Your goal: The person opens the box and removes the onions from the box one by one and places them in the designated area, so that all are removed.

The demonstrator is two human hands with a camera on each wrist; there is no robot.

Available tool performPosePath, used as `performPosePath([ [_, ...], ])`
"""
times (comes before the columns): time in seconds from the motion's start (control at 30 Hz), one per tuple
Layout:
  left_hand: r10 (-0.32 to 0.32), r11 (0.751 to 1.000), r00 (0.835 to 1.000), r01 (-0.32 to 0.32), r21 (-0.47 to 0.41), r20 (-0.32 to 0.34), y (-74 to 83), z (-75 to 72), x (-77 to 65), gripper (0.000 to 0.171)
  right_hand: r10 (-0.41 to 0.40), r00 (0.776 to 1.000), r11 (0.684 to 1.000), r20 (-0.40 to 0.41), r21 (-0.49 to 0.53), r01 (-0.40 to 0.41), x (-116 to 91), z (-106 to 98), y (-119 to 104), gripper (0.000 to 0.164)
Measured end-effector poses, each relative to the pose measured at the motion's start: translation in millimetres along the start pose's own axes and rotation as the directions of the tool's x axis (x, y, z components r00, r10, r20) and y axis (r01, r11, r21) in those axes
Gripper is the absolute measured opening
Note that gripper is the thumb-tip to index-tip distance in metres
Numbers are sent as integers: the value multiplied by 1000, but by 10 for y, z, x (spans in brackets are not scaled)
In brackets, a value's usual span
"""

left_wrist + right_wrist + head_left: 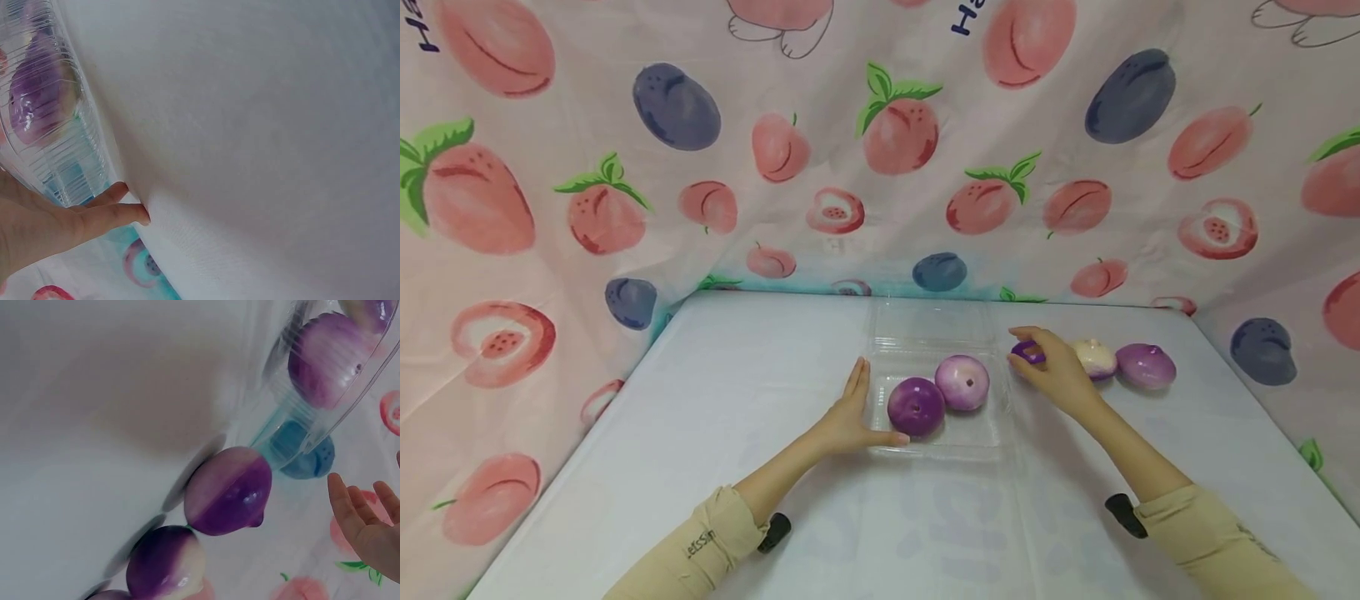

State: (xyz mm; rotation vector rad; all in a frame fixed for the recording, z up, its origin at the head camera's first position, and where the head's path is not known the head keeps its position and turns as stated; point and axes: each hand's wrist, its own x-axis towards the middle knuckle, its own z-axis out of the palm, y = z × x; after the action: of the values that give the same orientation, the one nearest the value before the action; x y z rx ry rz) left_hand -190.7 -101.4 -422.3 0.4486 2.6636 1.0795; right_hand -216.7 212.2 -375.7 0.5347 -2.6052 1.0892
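White table (760, 367) in front of me, faint marks (951, 533) on its near part. Behind it and along both sides I see pale pink cloth (902, 217), printed: reddish peaches (901, 137), some green-leaved; dark blue plums (677, 107); dark letters (967, 18) near the top.

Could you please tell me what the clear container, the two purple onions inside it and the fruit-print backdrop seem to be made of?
Clear container: thin, glossy plastic, judging by its see-through, ribbed walls.
Purple onions: smooth, shiny skin with bright highlights; real or moulded plastic, I cannot tell.
Fruit-print backdrop: soft folds suggest fabric or flexible sheeting, fairly matt.
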Motion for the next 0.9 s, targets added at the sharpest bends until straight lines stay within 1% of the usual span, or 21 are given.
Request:
performPosePath([
  [0.13, 3, 1000, 1000, -3, 6, 1, 7, 2, -1, 132, 7, 1000, 1000, 26, -9, -7, 22, 56, -62, 36],
  [0.27, 1, 1000, 1000, -1, 10, 3, 9, 2, -3, 132, 23, 997, 1000, 78, -6, -22, 38, 114, -100, 36],
  [0.47, 5, 1000, 1000, -5, 10, -5, 13, 1, 0, 131, 37, 987, 999, 158, 12, -40, 88, 213, -102, 39],
  [0.6, 4, 1000, 1000, -4, 11, -5, 9, 14, 9, 131, 48, 977, 999, 210, 4, -50, 99, 246, -76, 42],
  [0.77, 5, 1000, 1000, -5, 18, -3, 4, 22, 19, 131, 40, 973, 999, 227, -9, -39, 91, 280, -22, 44],
  [0.9, 0, 1000, 1000, 0, 19, 0, 8, 5, 12, 131, 15, 972, 1000, 233, -14, -12, 72, 322, 16, 47],
])
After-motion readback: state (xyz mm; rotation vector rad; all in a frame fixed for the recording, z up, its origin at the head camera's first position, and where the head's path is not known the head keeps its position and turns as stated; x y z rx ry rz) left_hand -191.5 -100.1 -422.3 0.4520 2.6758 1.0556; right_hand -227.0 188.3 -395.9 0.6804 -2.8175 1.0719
